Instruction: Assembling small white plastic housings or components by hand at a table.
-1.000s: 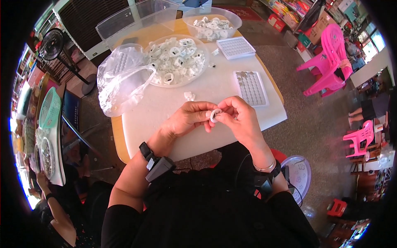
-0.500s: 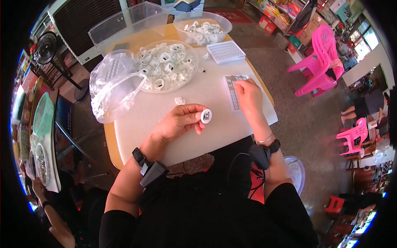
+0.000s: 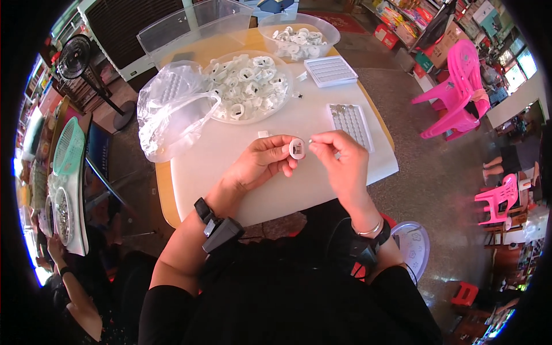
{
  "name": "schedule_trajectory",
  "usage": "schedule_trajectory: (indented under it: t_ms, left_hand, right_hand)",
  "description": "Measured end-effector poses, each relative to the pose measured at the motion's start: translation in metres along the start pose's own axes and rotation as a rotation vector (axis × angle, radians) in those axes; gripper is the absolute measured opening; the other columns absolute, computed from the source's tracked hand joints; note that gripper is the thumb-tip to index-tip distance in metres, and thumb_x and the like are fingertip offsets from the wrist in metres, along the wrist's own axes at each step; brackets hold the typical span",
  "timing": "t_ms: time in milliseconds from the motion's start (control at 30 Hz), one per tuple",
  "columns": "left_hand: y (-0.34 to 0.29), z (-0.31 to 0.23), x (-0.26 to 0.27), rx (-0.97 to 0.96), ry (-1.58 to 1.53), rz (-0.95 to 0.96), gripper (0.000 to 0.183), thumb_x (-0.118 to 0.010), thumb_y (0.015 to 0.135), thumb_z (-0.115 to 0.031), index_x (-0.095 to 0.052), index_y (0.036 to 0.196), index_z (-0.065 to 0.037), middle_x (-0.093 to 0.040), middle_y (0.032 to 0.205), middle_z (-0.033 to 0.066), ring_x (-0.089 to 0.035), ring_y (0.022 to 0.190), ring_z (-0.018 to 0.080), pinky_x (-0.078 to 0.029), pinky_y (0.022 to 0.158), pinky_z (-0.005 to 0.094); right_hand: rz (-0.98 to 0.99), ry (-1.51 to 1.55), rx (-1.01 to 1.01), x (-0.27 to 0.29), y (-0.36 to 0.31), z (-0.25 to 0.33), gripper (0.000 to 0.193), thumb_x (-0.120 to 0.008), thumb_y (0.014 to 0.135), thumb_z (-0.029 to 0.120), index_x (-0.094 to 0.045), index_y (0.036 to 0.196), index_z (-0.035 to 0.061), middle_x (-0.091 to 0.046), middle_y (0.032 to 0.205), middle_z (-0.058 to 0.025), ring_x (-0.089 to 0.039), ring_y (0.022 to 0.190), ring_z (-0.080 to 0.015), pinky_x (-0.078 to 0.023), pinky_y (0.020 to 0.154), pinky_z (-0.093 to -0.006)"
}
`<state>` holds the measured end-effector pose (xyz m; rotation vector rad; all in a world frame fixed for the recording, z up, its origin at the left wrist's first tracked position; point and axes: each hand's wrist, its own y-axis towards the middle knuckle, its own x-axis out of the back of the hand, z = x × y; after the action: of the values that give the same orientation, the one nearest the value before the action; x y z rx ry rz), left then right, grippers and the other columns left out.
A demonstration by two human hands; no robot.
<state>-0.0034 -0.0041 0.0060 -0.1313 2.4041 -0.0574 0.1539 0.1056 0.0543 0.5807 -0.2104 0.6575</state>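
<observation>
While a white round part (image 3: 296, 149) is gripped between the thumb and fingers of the left hand (image 3: 256, 164), its slotted face turned toward the camera, the right hand (image 3: 348, 164) has been brought back from the compartmented tray (image 3: 368, 127), over which it was held half a second ago. A tiny pale piece (image 3: 311, 141) seems to be nipped in the right fingertips, just beside the part at its two o'clock. Both pieces are thus held close over the white tabletop (image 3: 195, 178), but not joined. From the part, the tray is found beyond the right hand's fingers, also toward two o'clock; a dish (image 3: 253, 121) heaped with similar white parts is seen at eleven.
</observation>
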Motion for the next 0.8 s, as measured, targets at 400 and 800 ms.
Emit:
schedule_trajectory:
  t_ms: [400,800]
  left_hand:
    - [-0.001,0.001,0.002,-0.019,-0.038,0.041,0.029,-0.054,0.095,-0.015,-0.054,0.118,0.003,-0.063,0.097,0.0071,-0.062,0.082,0.0141,-0.052,0.076,0.0268]
    - [0.0,0.002,0.001,-0.015,-0.018,0.013,0.028,-0.052,0.096,-0.015,-0.053,0.117,0.003,-0.062,0.097,0.0071,-0.061,0.082,0.0136,-0.053,0.071,0.026]
  right_hand:
    - [-0.005,-0.08,0.173,-0.016,-0.012,-0.005,0.009,-0.061,0.081,-0.003,-0.061,0.089,0.0012,-0.059,0.078,-0.0102,-0.061,0.066,-0.0248,-0.048,0.058,-0.0327]
    - [-0.048,-0.303,0.345,-0.019,-0.012,-0.009,0.015,-0.064,0.076,-0.002,-0.056,0.087,0.0033,-0.058,0.081,-0.0097,-0.06,0.071,-0.0281,-0.049,0.06,-0.0378]
